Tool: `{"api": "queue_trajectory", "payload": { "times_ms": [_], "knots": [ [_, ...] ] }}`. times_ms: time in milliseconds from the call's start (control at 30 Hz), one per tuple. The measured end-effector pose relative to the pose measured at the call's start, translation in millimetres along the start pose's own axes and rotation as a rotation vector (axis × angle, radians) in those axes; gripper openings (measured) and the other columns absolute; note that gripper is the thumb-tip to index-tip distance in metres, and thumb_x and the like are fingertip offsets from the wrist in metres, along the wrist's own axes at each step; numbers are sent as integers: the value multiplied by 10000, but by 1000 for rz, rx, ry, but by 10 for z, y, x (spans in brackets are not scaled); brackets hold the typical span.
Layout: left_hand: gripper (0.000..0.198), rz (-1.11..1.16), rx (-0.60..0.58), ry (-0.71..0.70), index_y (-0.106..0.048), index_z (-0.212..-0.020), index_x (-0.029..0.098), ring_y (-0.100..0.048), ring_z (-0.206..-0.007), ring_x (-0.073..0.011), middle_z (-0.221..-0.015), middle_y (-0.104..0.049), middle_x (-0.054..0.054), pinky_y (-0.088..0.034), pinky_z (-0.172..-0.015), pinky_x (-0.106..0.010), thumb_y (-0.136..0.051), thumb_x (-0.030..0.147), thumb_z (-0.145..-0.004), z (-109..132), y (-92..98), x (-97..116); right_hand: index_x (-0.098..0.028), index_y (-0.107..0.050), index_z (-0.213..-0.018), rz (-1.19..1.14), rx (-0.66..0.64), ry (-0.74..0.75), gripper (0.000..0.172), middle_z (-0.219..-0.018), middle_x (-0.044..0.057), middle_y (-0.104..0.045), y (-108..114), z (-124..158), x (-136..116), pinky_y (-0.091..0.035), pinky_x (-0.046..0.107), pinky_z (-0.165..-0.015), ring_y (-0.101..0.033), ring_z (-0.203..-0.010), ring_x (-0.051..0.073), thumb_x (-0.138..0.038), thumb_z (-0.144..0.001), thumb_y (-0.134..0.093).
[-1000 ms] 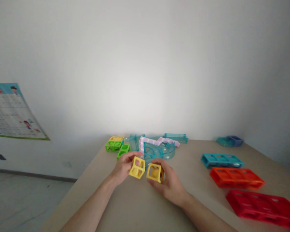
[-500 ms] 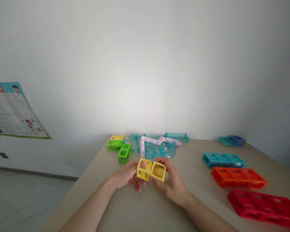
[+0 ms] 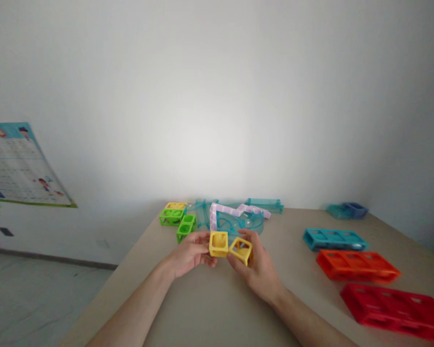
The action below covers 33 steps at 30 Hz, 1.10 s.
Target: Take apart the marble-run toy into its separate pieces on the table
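Two yellow cubes are held up over the middle of the bench [image 3: 202, 313], one in each of the hands. The left yellow cube [image 3: 219, 242] is gripped at its left side by the left hand [image 3: 191, 255], with some lower fingers spread loosely beneath it; the right yellow cube [image 3: 243, 253] is pinched between thumb and fingers of the right hand [image 3: 259, 272].

The cubes are placed side by side between the palms, with their inner edges almost meeting; whether contact is made cannot be told. The left one is held nearly square to the view, while the right one is tilted, its near corner dropped and its left corner pointed at its neighbour. No long axis is shown by either, so the line between them, running left to right, is what counts: their facing sides are not parallel.

Beyond the hands, a lavender strip [image 3: 226, 209] is seen lying among clear teal pieces [image 3: 252, 221]. A green block [image 3: 186, 228] is set just beyond the left hand, and an orange block [image 3: 358, 266] is left well to the right.
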State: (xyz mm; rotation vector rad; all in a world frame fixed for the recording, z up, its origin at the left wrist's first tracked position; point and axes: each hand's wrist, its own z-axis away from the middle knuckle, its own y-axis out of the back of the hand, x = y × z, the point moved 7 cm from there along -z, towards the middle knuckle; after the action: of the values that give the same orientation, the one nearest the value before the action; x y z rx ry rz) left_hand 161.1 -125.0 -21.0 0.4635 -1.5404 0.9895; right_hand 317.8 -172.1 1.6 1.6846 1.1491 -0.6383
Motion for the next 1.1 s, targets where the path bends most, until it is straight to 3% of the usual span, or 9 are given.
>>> {"api": "queue_trajectory", "payload": {
  "times_ms": [100,233,367,500,667,800,967,1100],
  "knots": [
    [354,76,-25,-15,-626,-1148,159,-635,-683,-163,-874,-651,-85,-524,-629,-305,-661,286,-819,10,-12,25,-254,-303,-1263,-13,-7,-24,536,-972,20,-576,1,-4,19,-506,288,-638,-605,-734,166,-311,-832,-617],
    [354,19,-81,-27,-636,-1121,149,-582,-654,-121,-895,-613,-77,-496,-589,-257,-659,340,-824,20,-90,15,-240,-264,-1319,-17,-111,97,621,-968,21,-551,-65,26,-90,-498,283,-650,-578,-742,160,-171,-796,-591],
    [285,-22,10,-6,-666,-983,122,-476,-529,-72,-727,-543,-14,-419,-477,-200,-674,343,-804,0,-46,-31,-249,-377,-1223,-35,-139,166,517,-994,25,-581,-107,55,-147,-496,272,-669,-589,-799,166,-119,-770,-592],
    [313,48,80,33,-662,-964,128,-391,-466,-54,-650,-479,29,-344,-423,-185,-680,375,-773,-5,10,-63,-252,-433,-1148,-109,-116,147,456,-989,18,-598,-121,60,-143,-506,253,-645,-605,-781,157,-150,-755,-642],
    [390,87,120,114,-652,-1050,148,-400,-452,-56,-693,-538,16,-312,-407,-182,-638,432,-782,3,29,-105,-249,-467,-1123,-150,-103,161,470,-1032,28,-610,-138,81,-185,-518,261,-684,-617,-821,167,-183,-717,-695],
    [426,171,145,184,-663,-1037,145,-444,-462,-78,-670,-546,17,-283,-370,-182,-577,488,-799,19,47,-115,-231,-492,-1049,-118,-85,184,383,-891,5,-601,-108,85,-170,-508,255,-645,-588,-709,148,-152,-712,-656],
    [400,173,94,184,-678,-948,123,-472,-485,-97,-666,-579,-5,-311,-372,-195,-574,479,-795,56,-4,-69,-230,-450,-998,-34,7,76,229,-790,-11,-595,20,20,-35,-480,250,-581,-587,-644,151,-248,-816,-589],
    [429,52,2,310,-686,-852,93,-534,-544,-132,-657,-590,-36,-374,-401,-218,-624,501,-734,94,-119,-194,-229,-417,-996,50,110,-39,218,-835,13,-645,86,-14,55,-495,293,-641,-637,-714,189,-257,-828,-552]
  ]
}}
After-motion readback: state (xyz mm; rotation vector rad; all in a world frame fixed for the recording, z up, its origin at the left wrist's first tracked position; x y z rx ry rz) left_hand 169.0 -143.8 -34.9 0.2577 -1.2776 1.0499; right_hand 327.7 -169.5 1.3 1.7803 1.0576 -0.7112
